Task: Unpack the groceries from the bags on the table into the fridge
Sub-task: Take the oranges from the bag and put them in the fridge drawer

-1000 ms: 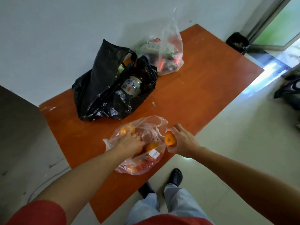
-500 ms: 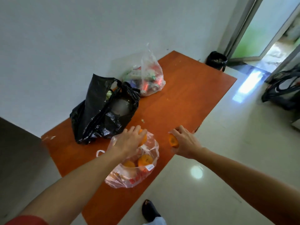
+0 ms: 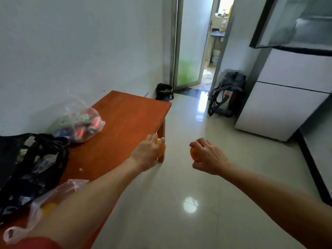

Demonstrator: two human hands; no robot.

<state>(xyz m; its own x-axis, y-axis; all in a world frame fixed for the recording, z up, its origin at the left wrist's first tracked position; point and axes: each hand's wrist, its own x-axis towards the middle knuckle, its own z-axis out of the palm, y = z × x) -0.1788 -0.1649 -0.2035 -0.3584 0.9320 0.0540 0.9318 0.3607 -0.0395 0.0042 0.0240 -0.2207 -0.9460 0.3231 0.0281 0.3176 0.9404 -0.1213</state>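
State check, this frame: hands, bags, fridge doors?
left hand: grips an orange
right hand: grips a second orange
black bag: open, items inside, on the table
near clear bag: lying on table, orange fruit inside
far clear bag: full, on table
fridge: upper door open, lower doors shut

Desk (image 3: 125,119): red-brown wood grain, few pale specks. Fruit (image 3: 162,150) in left hand (image 3: 147,153) & second fruit (image 3: 195,155) in right hand (image 3: 210,157): bright orange, plain. Big bag (image 3: 27,168): glossy black, whitish label bits showing thru. Far bag (image 3: 79,123): clear, w/ red, green, blue packs inside. Near bag (image 3: 53,195): clear w/ pinkish tint, yellow-orange blob inside. Sleeve (image 3: 36,243): red. Fridge (image 3: 280,105): white, black trim. Floor (image 3: 161,221): cream, glossy. Wall (image 3: 71,42): pale grey-white. Bin (image 3: 164,91): black. Backpack (image 3: 228,94): dark grey, orange patch
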